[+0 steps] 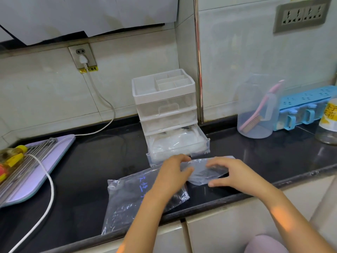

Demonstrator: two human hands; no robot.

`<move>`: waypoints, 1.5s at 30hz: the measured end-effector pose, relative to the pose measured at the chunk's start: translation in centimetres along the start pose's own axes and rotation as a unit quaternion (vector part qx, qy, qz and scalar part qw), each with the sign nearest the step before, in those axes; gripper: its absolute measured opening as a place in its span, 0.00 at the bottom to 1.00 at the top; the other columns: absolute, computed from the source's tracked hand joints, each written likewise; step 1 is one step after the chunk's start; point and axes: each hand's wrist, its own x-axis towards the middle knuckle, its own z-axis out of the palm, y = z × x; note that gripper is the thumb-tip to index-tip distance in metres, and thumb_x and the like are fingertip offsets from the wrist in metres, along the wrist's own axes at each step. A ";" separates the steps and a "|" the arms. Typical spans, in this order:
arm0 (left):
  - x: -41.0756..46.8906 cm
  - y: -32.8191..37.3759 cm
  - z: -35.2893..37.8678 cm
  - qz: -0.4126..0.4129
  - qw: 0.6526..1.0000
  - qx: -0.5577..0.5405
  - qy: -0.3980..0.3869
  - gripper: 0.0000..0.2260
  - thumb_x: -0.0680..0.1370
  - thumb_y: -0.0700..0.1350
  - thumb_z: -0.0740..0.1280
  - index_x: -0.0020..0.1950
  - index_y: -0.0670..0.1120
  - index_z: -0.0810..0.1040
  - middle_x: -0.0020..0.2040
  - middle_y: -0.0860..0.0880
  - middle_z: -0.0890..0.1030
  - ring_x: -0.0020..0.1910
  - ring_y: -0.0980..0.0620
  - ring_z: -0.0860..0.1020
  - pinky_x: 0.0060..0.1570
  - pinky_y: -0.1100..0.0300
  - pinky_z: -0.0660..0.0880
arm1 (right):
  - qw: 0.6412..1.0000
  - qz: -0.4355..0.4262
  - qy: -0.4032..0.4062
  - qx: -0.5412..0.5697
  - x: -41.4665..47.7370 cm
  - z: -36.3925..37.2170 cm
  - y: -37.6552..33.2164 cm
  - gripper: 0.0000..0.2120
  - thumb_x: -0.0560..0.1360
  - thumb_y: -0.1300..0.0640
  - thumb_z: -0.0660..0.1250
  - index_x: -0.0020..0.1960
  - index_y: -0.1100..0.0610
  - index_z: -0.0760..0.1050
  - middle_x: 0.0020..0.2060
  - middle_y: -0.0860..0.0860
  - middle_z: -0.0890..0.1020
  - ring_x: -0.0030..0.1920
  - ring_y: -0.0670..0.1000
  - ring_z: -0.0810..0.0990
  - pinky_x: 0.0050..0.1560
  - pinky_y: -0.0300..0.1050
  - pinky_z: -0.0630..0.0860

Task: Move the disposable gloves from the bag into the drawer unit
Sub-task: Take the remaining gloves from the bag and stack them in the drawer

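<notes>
Left hand (173,172) and right hand (231,172) are gripping the gloves (202,173) at either end, fingers curled round, holding them flat for the drawer (179,143) (open, part-filled).

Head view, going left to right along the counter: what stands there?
lilac tray → drawer unit → jug → blue box. The bag overlaps the drawer unit, so it is left out.
</notes>
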 end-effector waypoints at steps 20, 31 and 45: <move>-1.8 -2.2 1.9 -0.021 0.990 -0.139 0.010 0.04 0.75 0.46 0.71 0.41 0.53 0.80 0.51 0.59 0.81 0.53 0.62 0.77 0.55 0.67 0.70 | 0.985 -0.008 0.172 -0.005 -2.1 3.5 -0.6 0.07 0.73 0.57 0.72 0.39 0.46 0.80 0.42 0.41 0.83 0.45 0.38 0.78 0.52 0.36 0.74; 0.4 1.7 -4.3 -0.005 0.959 -0.281 0.037 0.10 0.79 0.46 0.66 0.40 0.44 0.79 0.38 0.50 0.81 0.39 0.56 0.79 0.45 0.68 0.76 | 0.982 -0.016 0.149 0.118 -1.6 -1.9 -4.2 0.03 0.73 0.54 0.71 0.45 0.49 0.83 0.41 0.43 0.84 0.45 0.38 0.80 0.44 0.29 0.72; 1.8 4.9 -7.2 0.082 0.995 -0.042 -0.038 0.08 0.73 0.48 0.72 0.51 0.51 0.80 0.44 0.57 0.81 0.42 0.60 0.77 0.42 0.70 0.71 | 0.996 -0.006 -0.044 -0.072 2.2 -8.1 -13.8 0.07 0.72 0.52 0.73 0.36 0.53 0.80 0.30 0.49 0.83 0.32 0.42 0.78 0.40 0.39 0.72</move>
